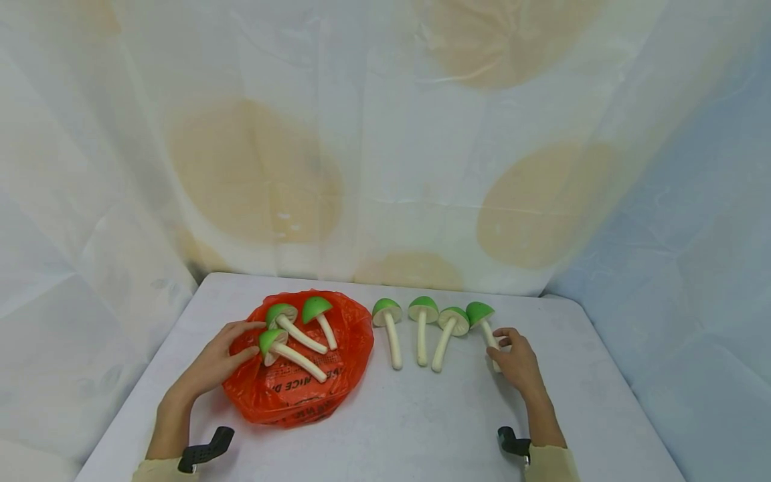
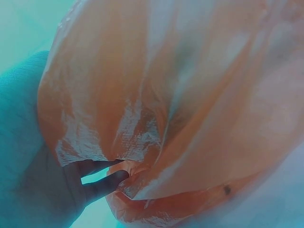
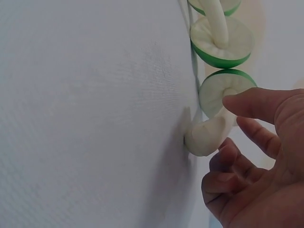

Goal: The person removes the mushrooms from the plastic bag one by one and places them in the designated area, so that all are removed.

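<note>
A red plastic bag (image 1: 355, 375) lies spread on the left of the table, with three green-capped toy mushrooms on it; one mushroom (image 1: 301, 361) is nearest the front. My left hand (image 1: 219, 358) is at the bag's left edge, thumb and fingers apart and touching the bag beside the caps. In the left wrist view, bag film (image 2: 118, 95) hides much of that hand. On the right, my right hand (image 1: 515, 358) pinches the pale stem of the rightmost mushroom (image 3: 206, 135) between thumb and finger. Its cap (image 1: 479, 312) leans left.
Between the bag and my right hand, three more green-capped mushrooms lie in a row, among them the left one (image 1: 393, 335) and the middle one (image 1: 422, 328). The white table (image 1: 421, 435) ends at a hanging sheet (image 1: 385, 167) behind; sheets also hang at both sides.
</note>
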The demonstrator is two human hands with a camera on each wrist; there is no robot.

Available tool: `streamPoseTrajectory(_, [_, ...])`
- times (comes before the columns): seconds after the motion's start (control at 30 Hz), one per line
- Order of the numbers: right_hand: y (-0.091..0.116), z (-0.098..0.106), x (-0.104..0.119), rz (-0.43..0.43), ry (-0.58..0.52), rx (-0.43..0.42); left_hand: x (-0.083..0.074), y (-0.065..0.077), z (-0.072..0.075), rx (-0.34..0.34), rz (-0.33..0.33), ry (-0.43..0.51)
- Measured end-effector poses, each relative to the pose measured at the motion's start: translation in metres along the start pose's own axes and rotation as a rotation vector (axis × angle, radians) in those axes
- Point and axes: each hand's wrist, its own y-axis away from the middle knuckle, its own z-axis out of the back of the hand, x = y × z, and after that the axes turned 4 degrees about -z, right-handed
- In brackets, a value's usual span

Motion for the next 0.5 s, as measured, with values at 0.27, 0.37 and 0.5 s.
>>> streamPoseTrajectory(0.27, [0.001, 0.000, 0.005, 0.021, 0.017, -0.011, 0.005, 0.000, -0.001, -0.002, 0.000, 0.003])
streamPoseTrajectory(0.37, [0.001, 0.001, 0.009, 0.037, 0.014, -0.015, 0.005, -0.001, -0.001, 0.000, 0.001, 0.002])
streamPoseTrajectory(0.5, [0.004, 0.003, 0.017, 0.076, 0.003, -0.034, 0.004, -0.001, -0.001, 0.002, 0.000, 0.002])
